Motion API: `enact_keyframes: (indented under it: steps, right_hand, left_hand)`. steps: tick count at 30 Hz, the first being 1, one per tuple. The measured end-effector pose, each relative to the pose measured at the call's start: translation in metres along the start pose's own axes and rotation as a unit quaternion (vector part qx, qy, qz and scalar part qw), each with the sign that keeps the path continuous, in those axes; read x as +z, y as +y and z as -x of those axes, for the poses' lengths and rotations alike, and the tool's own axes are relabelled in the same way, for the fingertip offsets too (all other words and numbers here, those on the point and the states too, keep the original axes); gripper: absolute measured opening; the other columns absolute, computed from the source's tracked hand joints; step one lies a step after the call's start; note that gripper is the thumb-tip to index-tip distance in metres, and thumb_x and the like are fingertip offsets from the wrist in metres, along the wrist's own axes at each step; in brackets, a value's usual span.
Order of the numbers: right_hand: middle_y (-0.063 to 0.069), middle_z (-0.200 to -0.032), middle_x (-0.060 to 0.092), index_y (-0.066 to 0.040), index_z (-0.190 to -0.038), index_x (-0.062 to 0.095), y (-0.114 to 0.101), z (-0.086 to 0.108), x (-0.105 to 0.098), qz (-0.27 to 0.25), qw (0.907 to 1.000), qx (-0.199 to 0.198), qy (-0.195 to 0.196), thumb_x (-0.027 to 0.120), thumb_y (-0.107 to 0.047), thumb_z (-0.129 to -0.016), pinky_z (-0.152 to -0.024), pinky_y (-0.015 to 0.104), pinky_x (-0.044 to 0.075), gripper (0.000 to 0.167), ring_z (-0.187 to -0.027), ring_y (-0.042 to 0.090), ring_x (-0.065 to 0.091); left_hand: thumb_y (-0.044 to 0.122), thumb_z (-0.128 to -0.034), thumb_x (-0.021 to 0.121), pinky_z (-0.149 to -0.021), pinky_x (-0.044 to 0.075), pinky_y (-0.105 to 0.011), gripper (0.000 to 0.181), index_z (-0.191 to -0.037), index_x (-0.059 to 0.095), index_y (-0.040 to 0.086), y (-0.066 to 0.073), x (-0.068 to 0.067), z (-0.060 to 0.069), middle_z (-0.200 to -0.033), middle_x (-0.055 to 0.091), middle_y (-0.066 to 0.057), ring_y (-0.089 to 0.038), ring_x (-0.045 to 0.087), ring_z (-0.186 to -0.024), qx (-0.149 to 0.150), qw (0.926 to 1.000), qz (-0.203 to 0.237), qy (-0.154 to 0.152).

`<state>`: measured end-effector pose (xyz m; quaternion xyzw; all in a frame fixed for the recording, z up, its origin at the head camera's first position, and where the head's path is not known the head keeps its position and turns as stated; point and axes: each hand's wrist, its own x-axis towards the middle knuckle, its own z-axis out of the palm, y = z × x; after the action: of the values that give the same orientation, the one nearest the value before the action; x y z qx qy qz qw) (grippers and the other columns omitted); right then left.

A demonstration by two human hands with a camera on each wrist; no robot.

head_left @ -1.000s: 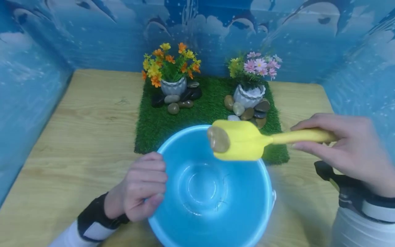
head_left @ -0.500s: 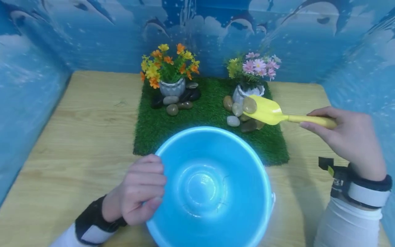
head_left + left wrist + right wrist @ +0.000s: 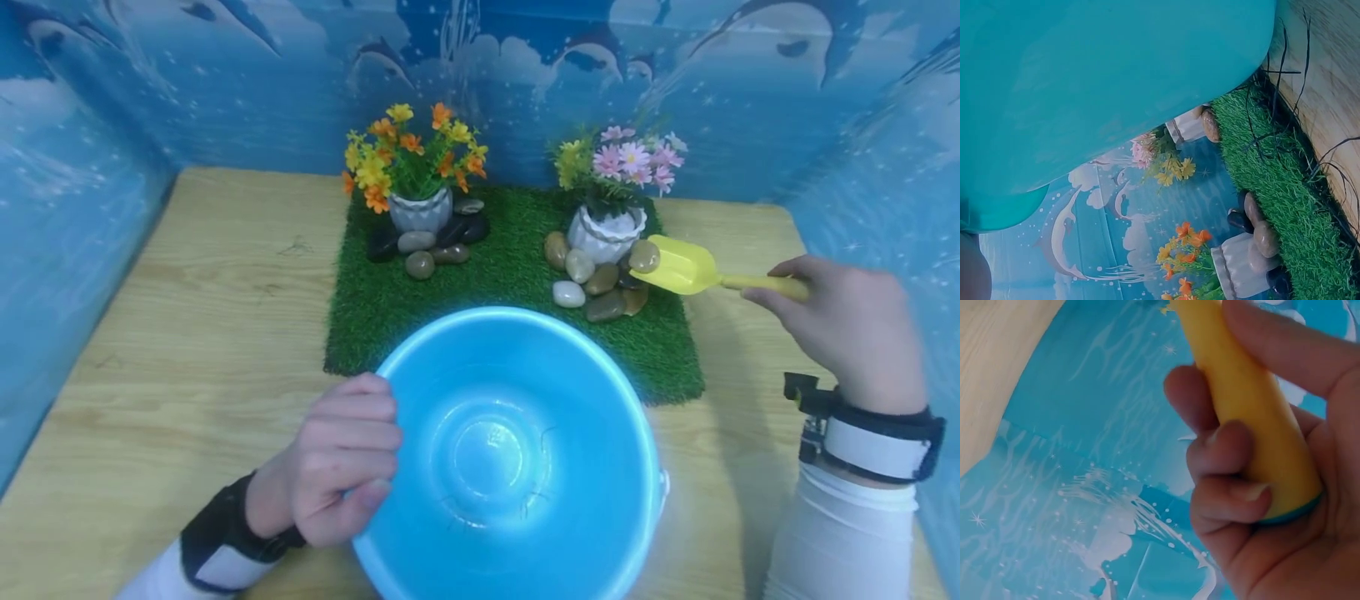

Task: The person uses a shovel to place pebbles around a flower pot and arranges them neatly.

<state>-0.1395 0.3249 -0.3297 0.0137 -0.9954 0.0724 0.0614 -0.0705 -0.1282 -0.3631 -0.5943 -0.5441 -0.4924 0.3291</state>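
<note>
My left hand [image 3: 348, 462] grips the left rim of a light blue bucket [image 3: 517, 315], whose outer wall fills much of the left wrist view. In my right hand [image 3: 858, 329] is the yellow handle [image 3: 1254, 419] of a toy shovel, fingers curled round it in the right wrist view. The shovel's yellow blade [image 3: 684, 265] points left, by the pebbles at the right flower pot. A brownish pebble [image 3: 644, 256] sits at the blade's tip. Below and left of it lie several pebbles, among them a white one [image 3: 568, 293] and a brown one [image 3: 604, 306].
A white pot [image 3: 607, 233] with pink flowers and a pot [image 3: 422, 212] with orange and yellow flowers, ringed by stones, stand on a green grass mat [image 3: 502, 242]. Blue dolphin-print walls [image 3: 510, 75] enclose the wooden table [image 3: 210, 292].
My right hand has moved the shovel with its pebble from above the bucket back to the pebbles by the right pot, then slightly right. My left hand stays on the rim.
</note>
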Motion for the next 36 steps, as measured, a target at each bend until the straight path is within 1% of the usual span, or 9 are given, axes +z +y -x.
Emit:
enact_keyframes:
  steps: [7, 13, 16, 19, 24, 28, 30, 33, 36]
  right_hand:
    - [0.031, -0.086, 0.065, 0.010, -0.105, 0.065, -0.007, 0.000, 0.000, 0.010, 0.9998, -0.012, 0.010, 0.078, -0.028, -0.087, -0.043, 0.037, 0.035, 0.044, -0.051, 0.027, 0.049]
    - [0.031, -0.088, 0.066, 0.010, -0.103, 0.067, -0.013, 0.005, -0.005, 0.016, 0.9995, -0.023, 0.009, 0.080, -0.027, -0.085, -0.044, 0.038, 0.038, 0.043, -0.053, 0.030, 0.054]
    - [0.029, -0.085, 0.066, 0.009, -0.102, 0.068, -0.018, 0.008, -0.009, 0.021, 0.9993, -0.031, 0.010, 0.081, -0.024, -0.083, -0.043, 0.038, 0.037, 0.040, -0.050, 0.027, 0.052]
    - [0.027, -0.081, 0.066, 0.009, -0.101, 0.068, -0.023, 0.011, -0.013, 0.033, 0.9987, -0.035, 0.018, 0.082, -0.022, -0.082, -0.041, 0.037, 0.034, 0.039, -0.047, 0.025, 0.047]
    - [0.029, -0.081, 0.065, 0.009, -0.104, 0.065, -0.026, 0.017, -0.018, 0.056, 0.9977, -0.024, 0.028, 0.083, -0.020, -0.081, -0.039, 0.036, 0.032, 0.042, -0.046, 0.025, 0.046]
    - [0.031, -0.083, 0.064, 0.013, -0.105, 0.065, -0.020, 0.019, -0.021, 0.060, 0.9981, -0.009, 0.006, 0.081, -0.020, -0.083, -0.041, 0.037, 0.035, 0.043, -0.047, 0.026, 0.048]
    - [0.033, -0.086, 0.064, 0.014, -0.104, 0.065, -0.014, 0.019, -0.021, 0.060, 0.9981, 0.000, -0.014, 0.079, -0.020, -0.085, -0.044, 0.042, 0.040, 0.041, -0.051, 0.030, 0.052]
    - [0.036, -0.098, 0.062, 0.015, -0.106, 0.065, 0.000, 0.018, -0.020, 0.054, 0.9964, 0.024, -0.061, 0.072, -0.022, -0.091, -0.057, 0.053, 0.045, 0.040, -0.066, 0.041, 0.058]
    - [0.040, -0.107, 0.059, 0.016, -0.112, 0.061, 0.015, 0.017, -0.018, 0.050, 0.9903, 0.055, -0.117, 0.065, -0.025, -0.097, -0.068, 0.062, 0.043, 0.044, -0.082, 0.051, 0.057]
  left_hand:
    - [0.014, -0.0980, 0.042, -0.059, 0.023, -0.022, 0.049, -0.050, 0.037, 0.020, -0.001, 0.001, -0.002, -0.051, 0.031, 0.010, -0.006, 0.022, -0.050, 0.007, 1.0000, 0.000, 0.000]
    - [0.014, -0.0984, 0.042, -0.059, 0.024, -0.022, 0.049, -0.050, 0.037, 0.020, -0.001, 0.001, -0.004, -0.051, 0.031, 0.010, -0.006, 0.022, -0.050, 0.006, 1.0000, 0.000, -0.001]
    - [0.015, -0.0989, 0.042, -0.060, 0.024, -0.021, 0.049, -0.050, 0.038, 0.020, 0.000, 0.001, -0.005, -0.051, 0.032, 0.010, -0.005, 0.022, -0.050, 0.003, 1.0000, 0.000, -0.001]
    - [0.015, -0.0992, 0.042, -0.059, 0.024, -0.021, 0.050, -0.050, 0.037, 0.020, 0.000, 0.001, -0.006, -0.051, 0.032, 0.010, -0.005, 0.022, -0.050, 0.002, 1.0000, -0.001, -0.002]
    - [0.014, -0.0996, 0.041, -0.059, 0.024, -0.020, 0.051, -0.050, 0.036, 0.019, 0.001, 0.002, -0.010, -0.050, 0.031, 0.010, -0.005, 0.022, -0.050, 0.003, 1.0000, -0.001, -0.002]
    - [0.014, -0.0997, 0.041, -0.059, 0.023, -0.020, 0.051, -0.049, 0.036, 0.019, 0.001, 0.002, -0.012, -0.050, 0.031, 0.010, -0.005, 0.021, -0.050, 0.003, 1.0000, 0.001, -0.002]
    - [0.014, -0.0996, 0.041, -0.059, 0.023, -0.020, 0.051, -0.049, 0.036, 0.019, 0.001, 0.002, -0.012, -0.050, 0.031, 0.010, -0.005, 0.021, -0.050, 0.003, 1.0000, 0.002, -0.002]
    - [0.013, -0.0994, 0.041, -0.058, 0.023, -0.020, 0.050, -0.049, 0.037, 0.019, 0.001, 0.002, -0.010, -0.050, 0.031, 0.010, -0.005, 0.022, -0.050, 0.004, 1.0000, 0.004, -0.001]
    - [0.013, -0.0991, 0.041, -0.059, 0.023, -0.021, 0.050, -0.050, 0.037, 0.019, 0.001, 0.002, -0.009, -0.050, 0.032, 0.010, -0.005, 0.022, -0.050, 0.003, 1.0000, 0.006, 0.001]
